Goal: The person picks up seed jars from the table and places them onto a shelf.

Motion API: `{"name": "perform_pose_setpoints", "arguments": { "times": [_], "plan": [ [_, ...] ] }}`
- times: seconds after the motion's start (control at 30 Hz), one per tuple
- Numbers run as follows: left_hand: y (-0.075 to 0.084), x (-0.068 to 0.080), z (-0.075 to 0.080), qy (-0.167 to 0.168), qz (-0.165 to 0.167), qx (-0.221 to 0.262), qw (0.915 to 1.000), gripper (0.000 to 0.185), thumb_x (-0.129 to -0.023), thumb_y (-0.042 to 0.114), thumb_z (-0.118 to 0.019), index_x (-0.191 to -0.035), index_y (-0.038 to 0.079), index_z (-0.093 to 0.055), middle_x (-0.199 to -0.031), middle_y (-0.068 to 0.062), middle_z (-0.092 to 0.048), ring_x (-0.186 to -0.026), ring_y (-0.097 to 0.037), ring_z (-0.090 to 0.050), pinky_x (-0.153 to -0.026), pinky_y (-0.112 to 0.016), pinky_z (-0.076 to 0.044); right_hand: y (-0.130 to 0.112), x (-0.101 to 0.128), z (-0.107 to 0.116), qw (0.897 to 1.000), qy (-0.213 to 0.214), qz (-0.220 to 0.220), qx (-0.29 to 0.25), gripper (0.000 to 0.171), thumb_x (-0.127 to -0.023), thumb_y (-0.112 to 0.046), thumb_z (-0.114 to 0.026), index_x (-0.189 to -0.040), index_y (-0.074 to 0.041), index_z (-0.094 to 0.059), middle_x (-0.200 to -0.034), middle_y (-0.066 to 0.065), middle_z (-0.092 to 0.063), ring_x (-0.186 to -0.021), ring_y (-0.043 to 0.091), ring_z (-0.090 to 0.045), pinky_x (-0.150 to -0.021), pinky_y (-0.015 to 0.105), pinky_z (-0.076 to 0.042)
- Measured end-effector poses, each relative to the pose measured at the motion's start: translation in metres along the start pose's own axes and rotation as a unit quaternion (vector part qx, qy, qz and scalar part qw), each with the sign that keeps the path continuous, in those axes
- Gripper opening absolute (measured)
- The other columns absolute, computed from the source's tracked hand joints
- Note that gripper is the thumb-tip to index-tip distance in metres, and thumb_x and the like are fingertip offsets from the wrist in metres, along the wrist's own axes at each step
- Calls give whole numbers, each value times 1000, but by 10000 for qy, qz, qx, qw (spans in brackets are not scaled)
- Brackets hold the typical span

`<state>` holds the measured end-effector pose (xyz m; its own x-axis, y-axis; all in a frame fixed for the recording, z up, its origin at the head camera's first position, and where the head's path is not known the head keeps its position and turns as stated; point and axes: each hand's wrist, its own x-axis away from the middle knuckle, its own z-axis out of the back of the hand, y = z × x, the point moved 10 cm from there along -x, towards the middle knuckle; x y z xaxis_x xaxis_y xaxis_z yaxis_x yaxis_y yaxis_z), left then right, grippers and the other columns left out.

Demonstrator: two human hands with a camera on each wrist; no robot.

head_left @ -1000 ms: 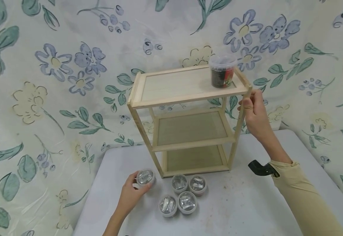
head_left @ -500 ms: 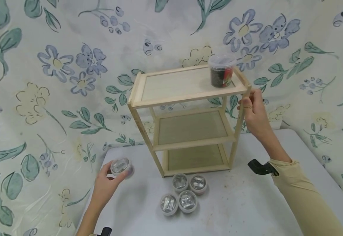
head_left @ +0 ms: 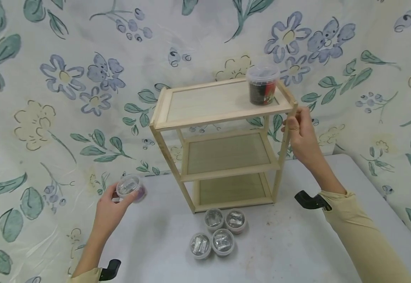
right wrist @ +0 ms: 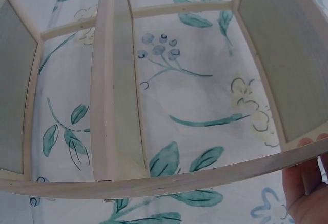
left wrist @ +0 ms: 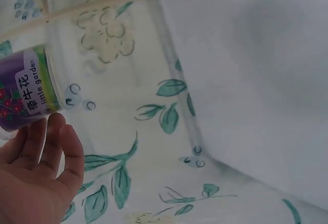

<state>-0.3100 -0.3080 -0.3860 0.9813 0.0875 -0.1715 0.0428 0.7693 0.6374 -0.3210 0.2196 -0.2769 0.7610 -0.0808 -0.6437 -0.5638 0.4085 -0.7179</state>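
Note:
At the left of the head view, my left hand (head_left: 110,210) pinches a small round tub (head_left: 129,186) with a clear lid, raised above the table. Its purple label (left wrist: 23,88) reads "little garden" in the left wrist view. My right hand (head_left: 303,135) grips the right front post of a three-tier wooden shelf (head_left: 231,171) near its top. In the right wrist view its fingers (right wrist: 302,178) wrap that post. On the top tier, toward the right, stands a clear-lidded bucket (head_left: 263,86) with a black and red label.
Several similar lidded tubs (head_left: 223,242) with silvery packets inside stand grouped on the white table (head_left: 283,243) before the shelf. A floral cloth (head_left: 85,78) hangs behind. Each wrist wears a black mount (head_left: 313,200).
My left hand has carried its tub left and up, away from the shelf's front left foot and the other tubs. My right hand has kept its grip on the post.

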Motion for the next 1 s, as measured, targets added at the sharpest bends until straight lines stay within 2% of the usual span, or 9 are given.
{"name": "perform_pose_setpoints", "arguments": {
  "times": [0.13,0.23,0.27,0.33,0.4,0.47,0.53,0.73,1.0],
  "plan": [
    [5,-10,17,102,83,-53,9999,71,-96,41,-62,-146,-2,-38,-132,-27,-52,-117,-41,-51,-87,-32,-52,-1,-1,-2,10000,-43,13,50,41,-106,-28,-35,-123,9,-35,-99,16,-50,-83,11,-53,-77,27,-43],
    [12,-18,29,178,38,-102,9998,72,-96,43,-61,-147,-2,-38,-133,-28,-51,-119,-43,-50,-91,-51,-50,-2,-2,-3,9999,-65,30,99,41,-106,-27,-34,-124,10,-34,-100,16,-49,-83,10,-53,-78,26,-43],
    [16,-20,33,195,-6,-136,9997,73,-96,44,-61,-147,-2,-38,-133,-29,-51,-119,-43,-50,-91,-47,-52,-3,-2,-3,9999,-67,32,102,40,-106,-26,-34,-124,10,-34,-100,17,-49,-83,10,-53,-78,27,-43],
    [23,-25,41,236,-131,-158,9995,72,-95,44,-62,-145,-2,-41,-131,-28,-53,-116,-42,-52,-83,-30,-53,-3,-2,-3,9999,-69,38,97,40,-106,-26,-34,-124,10,-34,-100,17,-49,-83,11,-52,-78,27,-43],
    [31,-28,48,265,-235,-172,9992,71,-95,45,-62,-145,-2,-43,-129,-27,-55,-112,-40,-53,-72,-14,-47,-4,-2,-3,9999,-64,48,93,40,-106,-26,-34,-123,9,-34,-100,17,-49,-83,11,-52,-77,27,-43],
    [39,-32,56,301,-337,-128,9989,70,-94,44,-63,-144,-1,-44,-129,-27,-55,-111,-39,-54,-66,-7,-40,-5,-2,-4,9999,-60,50,90,40,-106,-27,-34,-123,10,-34,-99,17,-50,-82,11,-52,-76,27,-43],
    [48,-36,64,352,-446,-121,9983,69,-94,44,-64,-144,0,-46,-129,-25,-55,-109,-34,-54,-66,-6,-40,-5,-2,-4,9999,-69,33,98,41,-106,-28,-34,-122,10,-34,-100,17,-50,-83,11,-52,-76,27,-43],
    [79,-50,86,540,-778,-124,9954,64,-92,41,-67,-140,2,-51,-126,-14,-53,-99,-8,-48,-70,-8,-40,-3,0,-4,9999,-59,-50,106,43,-106,-30,-34,-122,10,-33,-101,18,-49,-83,12,-52,-77,28,-43],
    [149,-66,112,773,-1266,-1,9889,62,-90,45,-68,-138,8,-55,-113,1,-53,-95,-8,-48,-70,-9,-41,-2,5,0,9999,90,-96,15,38,-105,-29,-36,-120,6,-38,-98,14,-50,-82,12,-55,-77,24,-44]
  ]
}}
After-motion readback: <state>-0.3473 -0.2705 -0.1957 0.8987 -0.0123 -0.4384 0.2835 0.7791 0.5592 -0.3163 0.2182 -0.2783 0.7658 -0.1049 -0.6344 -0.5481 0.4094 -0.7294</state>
